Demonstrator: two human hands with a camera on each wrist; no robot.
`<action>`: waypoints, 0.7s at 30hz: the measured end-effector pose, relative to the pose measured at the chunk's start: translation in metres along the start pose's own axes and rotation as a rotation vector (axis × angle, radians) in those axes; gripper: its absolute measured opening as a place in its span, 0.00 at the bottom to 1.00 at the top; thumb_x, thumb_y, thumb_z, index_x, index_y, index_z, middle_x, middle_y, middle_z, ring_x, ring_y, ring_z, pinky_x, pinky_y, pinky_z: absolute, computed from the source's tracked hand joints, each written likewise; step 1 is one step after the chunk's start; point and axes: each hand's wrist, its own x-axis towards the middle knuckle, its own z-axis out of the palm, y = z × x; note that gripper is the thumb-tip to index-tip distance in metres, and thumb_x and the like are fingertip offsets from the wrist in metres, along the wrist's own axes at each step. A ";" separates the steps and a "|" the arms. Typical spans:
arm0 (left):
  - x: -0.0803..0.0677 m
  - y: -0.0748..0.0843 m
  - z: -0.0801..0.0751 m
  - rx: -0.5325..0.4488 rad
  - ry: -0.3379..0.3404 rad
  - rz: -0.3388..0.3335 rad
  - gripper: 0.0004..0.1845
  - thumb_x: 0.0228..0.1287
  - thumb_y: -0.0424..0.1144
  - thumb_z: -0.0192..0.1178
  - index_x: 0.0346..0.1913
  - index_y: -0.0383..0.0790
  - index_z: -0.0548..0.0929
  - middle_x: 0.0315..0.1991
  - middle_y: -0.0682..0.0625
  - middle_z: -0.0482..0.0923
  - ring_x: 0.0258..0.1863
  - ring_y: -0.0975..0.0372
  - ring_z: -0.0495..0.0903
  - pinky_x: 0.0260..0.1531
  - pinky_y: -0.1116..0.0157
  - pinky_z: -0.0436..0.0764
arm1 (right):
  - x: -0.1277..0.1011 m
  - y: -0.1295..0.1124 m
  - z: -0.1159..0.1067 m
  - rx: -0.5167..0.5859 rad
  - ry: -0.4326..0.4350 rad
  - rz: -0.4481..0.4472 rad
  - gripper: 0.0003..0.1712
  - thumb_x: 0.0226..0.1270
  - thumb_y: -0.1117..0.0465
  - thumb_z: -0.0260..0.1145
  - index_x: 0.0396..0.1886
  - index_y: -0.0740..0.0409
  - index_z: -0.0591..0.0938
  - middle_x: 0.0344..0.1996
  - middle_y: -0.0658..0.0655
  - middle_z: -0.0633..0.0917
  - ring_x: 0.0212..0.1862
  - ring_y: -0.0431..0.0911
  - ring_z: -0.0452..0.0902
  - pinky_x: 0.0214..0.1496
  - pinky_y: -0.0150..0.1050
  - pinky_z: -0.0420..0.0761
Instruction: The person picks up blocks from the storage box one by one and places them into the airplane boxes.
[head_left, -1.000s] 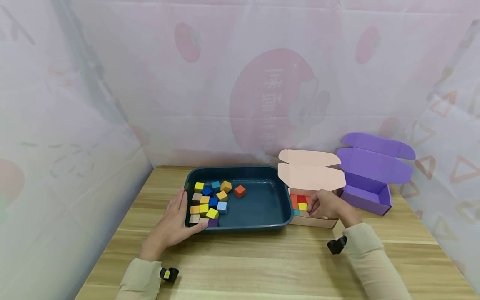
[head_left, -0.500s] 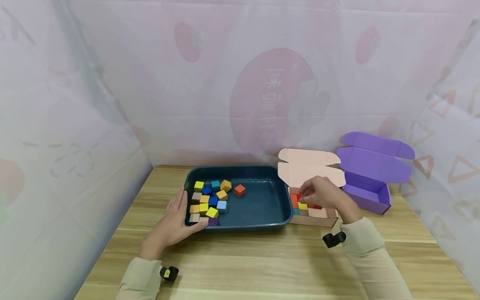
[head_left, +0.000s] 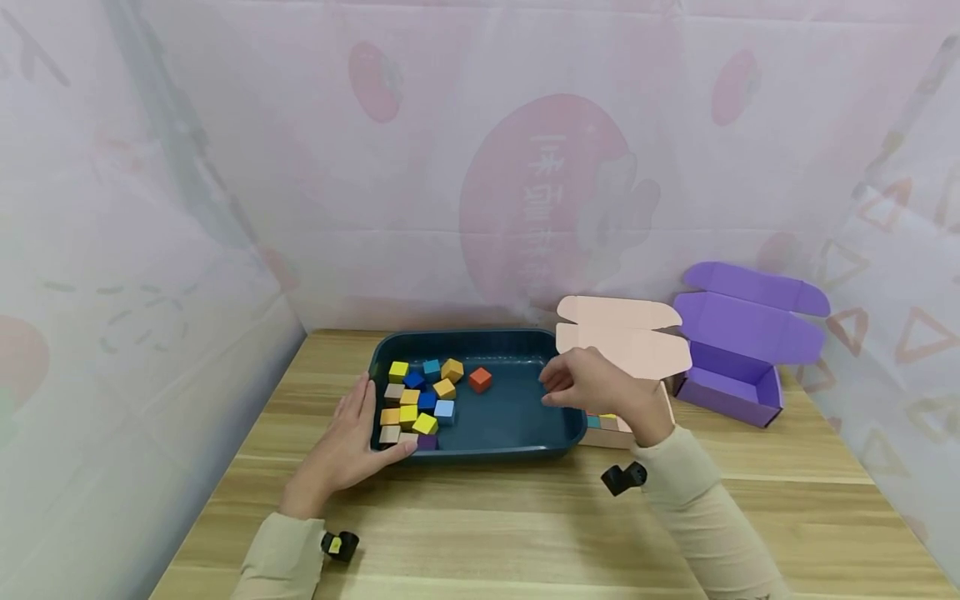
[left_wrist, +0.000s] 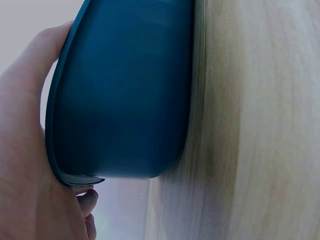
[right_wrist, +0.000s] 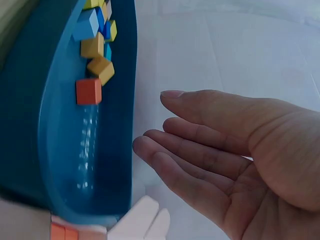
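Observation:
A dark teal tray (head_left: 517, 421) sits on the table, with several coloured wooden cubes bunched at its left end. My left hand (head_left: 337, 442) rests on the tray's front left corner. Its fingers lie straight along the side and its thumb lies over the front rim. An orange-red cube (head_left: 480, 380) stands a little apart from the bunch, near a light blue cube (head_left: 444, 412). Over the tray's right end, my right hand (head_left: 596, 387) holds nothing, its fingers loosely bent and thumb apart in the right wrist view. It partly hides the peach box (head_left: 626, 350), where some cubes show.
A purple box (head_left: 735, 387) stands with its lid up at the right, behind the peach box. The peach box's raised lid leans toward the printed backdrop (head_left: 420, 208). Bare wooden table (head_left: 465, 525) lies in front of the tray.
My right hand has risen out of the peach box and moved left over the tray's right end. My left hand, the tray and its cubes have stayed put.

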 end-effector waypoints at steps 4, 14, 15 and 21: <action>0.000 0.000 -0.001 -0.006 -0.005 -0.003 0.70 0.61 0.79 0.58 0.85 0.31 0.40 0.88 0.37 0.31 0.86 0.37 0.41 0.82 0.35 0.48 | 0.011 -0.012 0.013 -0.008 -0.030 -0.014 0.19 0.70 0.60 0.74 0.58 0.63 0.87 0.51 0.60 0.91 0.49 0.47 0.91 0.53 0.40 0.91; 0.000 0.003 -0.001 -0.006 -0.010 0.000 0.71 0.60 0.81 0.58 0.85 0.32 0.41 0.88 0.38 0.32 0.86 0.38 0.41 0.83 0.35 0.48 | 0.030 -0.030 0.045 0.025 -0.022 -0.012 0.18 0.69 0.62 0.75 0.56 0.62 0.88 0.51 0.58 0.91 0.48 0.45 0.90 0.54 0.41 0.90; 0.000 0.003 -0.001 -0.006 -0.009 0.000 0.71 0.60 0.80 0.58 0.85 0.32 0.41 0.88 0.38 0.32 0.86 0.38 0.41 0.83 0.35 0.48 | 0.031 -0.031 0.047 0.034 -0.019 -0.010 0.18 0.69 0.62 0.75 0.56 0.62 0.88 0.51 0.58 0.91 0.48 0.46 0.90 0.55 0.42 0.90; -0.002 0.004 -0.003 -0.002 -0.009 -0.011 0.70 0.61 0.80 0.58 0.85 0.31 0.40 0.88 0.37 0.31 0.86 0.37 0.41 0.82 0.35 0.48 | 0.044 -0.033 0.068 0.085 -0.006 -0.023 0.18 0.70 0.61 0.75 0.57 0.62 0.88 0.51 0.59 0.91 0.49 0.46 0.90 0.57 0.44 0.90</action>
